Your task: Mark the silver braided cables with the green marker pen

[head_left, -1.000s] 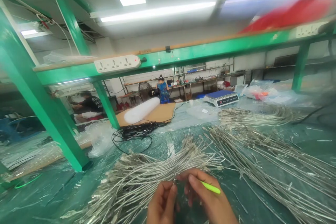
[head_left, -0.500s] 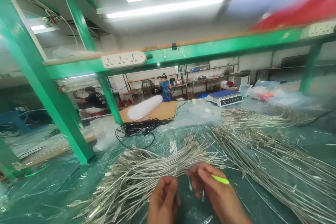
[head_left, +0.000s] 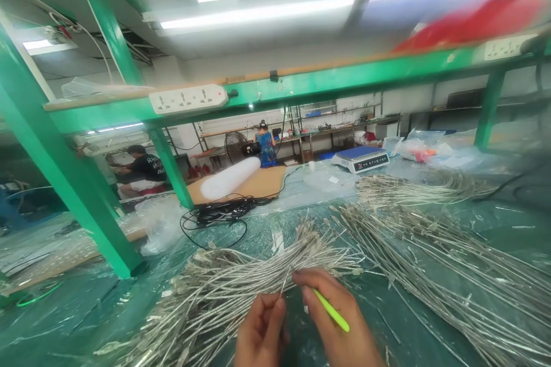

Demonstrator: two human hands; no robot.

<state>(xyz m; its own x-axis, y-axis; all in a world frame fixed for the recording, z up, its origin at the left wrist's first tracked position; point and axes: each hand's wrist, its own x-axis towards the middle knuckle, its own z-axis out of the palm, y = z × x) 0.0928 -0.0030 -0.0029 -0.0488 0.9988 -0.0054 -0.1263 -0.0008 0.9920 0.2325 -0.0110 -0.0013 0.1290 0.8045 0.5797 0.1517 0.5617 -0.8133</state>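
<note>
My left hand (head_left: 262, 330) is closed, pinching a thin silvery cable (head_left: 284, 284) whose end points up between thumb and forefinger. Close by on the right, my right hand (head_left: 338, 315) is closed around a slim neon-yellow tool (head_left: 330, 309); its front end is hidden by the fingers, so its kind is unclear. The right fingertips are near the cable's tip; whether they touch it I cannot tell. Behind and left of both hands lies a large bundle of silvery cables (head_left: 232, 278) with clear connectors at their ends.
More cable bundles (head_left: 413, 264) spread across the right of the green, plastic-covered table (head_left: 103, 321). Farther back are a blue-topped scale (head_left: 361, 159), coiled black cords (head_left: 224, 209) and a white roll (head_left: 230, 178). A green post (head_left: 86, 183) rises at left. Two people are in the background.
My right hand has moved left and inward, closer to the cable's tip, and the yellow tool now slants more steeply. My left hand keeps its pinch. The view has shifted slightly.
</note>
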